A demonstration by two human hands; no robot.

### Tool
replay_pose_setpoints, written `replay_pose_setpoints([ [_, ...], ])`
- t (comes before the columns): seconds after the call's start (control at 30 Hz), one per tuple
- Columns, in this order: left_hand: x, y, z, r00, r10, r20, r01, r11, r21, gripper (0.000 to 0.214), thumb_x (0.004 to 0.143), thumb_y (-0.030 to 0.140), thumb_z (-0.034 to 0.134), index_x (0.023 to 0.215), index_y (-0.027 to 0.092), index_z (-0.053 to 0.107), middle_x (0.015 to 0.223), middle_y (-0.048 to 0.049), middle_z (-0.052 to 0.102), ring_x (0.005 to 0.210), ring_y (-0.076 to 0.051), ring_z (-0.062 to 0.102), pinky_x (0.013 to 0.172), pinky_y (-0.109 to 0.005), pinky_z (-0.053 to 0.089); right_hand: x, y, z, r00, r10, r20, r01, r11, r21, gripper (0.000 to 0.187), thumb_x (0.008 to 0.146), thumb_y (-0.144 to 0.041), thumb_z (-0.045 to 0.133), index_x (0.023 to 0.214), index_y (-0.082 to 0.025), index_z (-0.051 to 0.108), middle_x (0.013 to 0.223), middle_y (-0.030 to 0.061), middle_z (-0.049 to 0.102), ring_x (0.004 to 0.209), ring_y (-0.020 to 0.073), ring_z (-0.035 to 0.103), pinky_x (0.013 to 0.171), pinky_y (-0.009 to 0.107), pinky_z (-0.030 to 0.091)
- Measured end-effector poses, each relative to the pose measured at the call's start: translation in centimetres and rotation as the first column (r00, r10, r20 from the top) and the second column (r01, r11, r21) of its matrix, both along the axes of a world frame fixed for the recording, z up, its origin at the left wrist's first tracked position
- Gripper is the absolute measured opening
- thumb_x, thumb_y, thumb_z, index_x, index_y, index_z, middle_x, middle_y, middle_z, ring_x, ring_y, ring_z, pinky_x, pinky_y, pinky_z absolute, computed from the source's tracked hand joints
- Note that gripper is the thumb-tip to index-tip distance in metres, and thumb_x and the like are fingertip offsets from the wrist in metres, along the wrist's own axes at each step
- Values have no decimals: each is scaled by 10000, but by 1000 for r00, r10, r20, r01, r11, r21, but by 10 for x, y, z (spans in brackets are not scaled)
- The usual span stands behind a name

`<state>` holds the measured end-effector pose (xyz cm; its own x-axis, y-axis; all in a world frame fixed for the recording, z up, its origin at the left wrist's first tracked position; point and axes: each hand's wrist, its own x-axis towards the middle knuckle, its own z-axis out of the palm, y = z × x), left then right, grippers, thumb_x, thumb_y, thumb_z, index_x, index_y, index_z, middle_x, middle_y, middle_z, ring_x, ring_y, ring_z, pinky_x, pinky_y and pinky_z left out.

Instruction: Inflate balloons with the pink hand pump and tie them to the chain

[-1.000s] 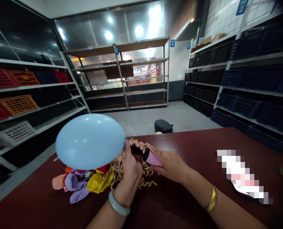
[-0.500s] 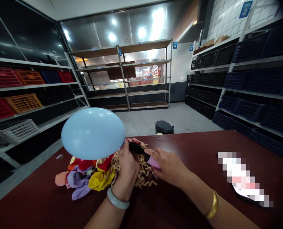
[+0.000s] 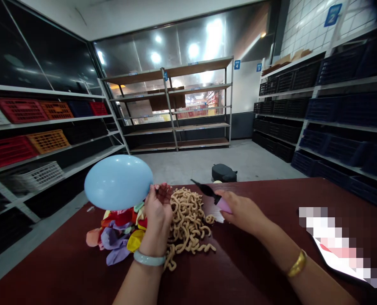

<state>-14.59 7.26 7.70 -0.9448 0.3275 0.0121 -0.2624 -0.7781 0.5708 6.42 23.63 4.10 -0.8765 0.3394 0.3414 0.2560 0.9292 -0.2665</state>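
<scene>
An inflated light blue balloon [image 3: 118,182] hangs at the left, its neck pinched by my left hand [image 3: 159,207]. The neck itself is hidden by my fingers. My right hand [image 3: 239,209] is wrapped round the pink body of a balloon hand pump [image 3: 223,204], whose black nozzle points up and left, apart from the balloon. Below the balloon lie several uninflated balloons [image 3: 112,241] in purple, red, yellow and orange. Beside my left hand sits a heap of tan, curly, cord-like pieces [image 3: 188,224].
A dark red table [image 3: 239,271] spans the front. At its right lies a flat, blurred-out item [image 3: 337,250]. Beyond are metal shelves [image 3: 201,127], coloured crates [image 3: 20,110] at left, dark crates [image 3: 322,108] at right, and a dark grey object [image 3: 224,173] on the floor.
The pump's nozzle has come out of the balloon's neck. My right hand has moved right with the pump, and my left hand slightly left with the balloon.
</scene>
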Motion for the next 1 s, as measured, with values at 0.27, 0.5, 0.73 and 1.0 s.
replay_pose_setpoints([
  [0.27, 17, 8, -3, 977, -212, -23, 212, 977, 2, 219, 828, 252, 562, 656, 174, 450, 651, -19, 612, 594, -119, 604, 598, -218, 481, 22, 53, -6, 908, -284, 308, 297, 955, 6, 551, 742, -229, 564, 1287, -240, 488, 1059, 116, 658, 995, 301, 626, 725, 357, 403],
  [0.5, 33, 7, 3, 886, -464, -13, 463, 885, -49, 178, 876, 235, 516, 934, 129, 645, 1015, -124, 693, 899, -194, 665, 713, -295, 530, 33, 68, -10, 852, -371, 369, 387, 922, 33, 539, 709, -302, 678, 1231, -243, 557, 1072, 127, 642, 986, 329, 613, 717, 383, 429],
  [0.73, 68, 20, -11, 727, -682, -74, 681, 731, -50, 315, 894, 294, 546, 1164, 168, 647, 1385, -109, 515, 1281, -229, 465, 975, -343, 449, 4, 0, 18, 903, 19, -430, -24, 1000, -6, 193, 943, -334, 504, 1036, -225, 633, 1017, 70, 669, 972, 205, 621, 861, 343, 481],
  [1.0, 107, 36, -40, 704, -706, -76, 692, 706, -149, 197, 828, 262, 644, 983, 159, 708, 1091, -103, 667, 1103, -210, 572, 925, -312, 444, -7, -42, 12, 907, 129, -401, -106, 991, 78, 107, 941, -261, 519, 977, -187, 587, 957, 87, 663, 942, 222, 613, 799, 349, 492],
])
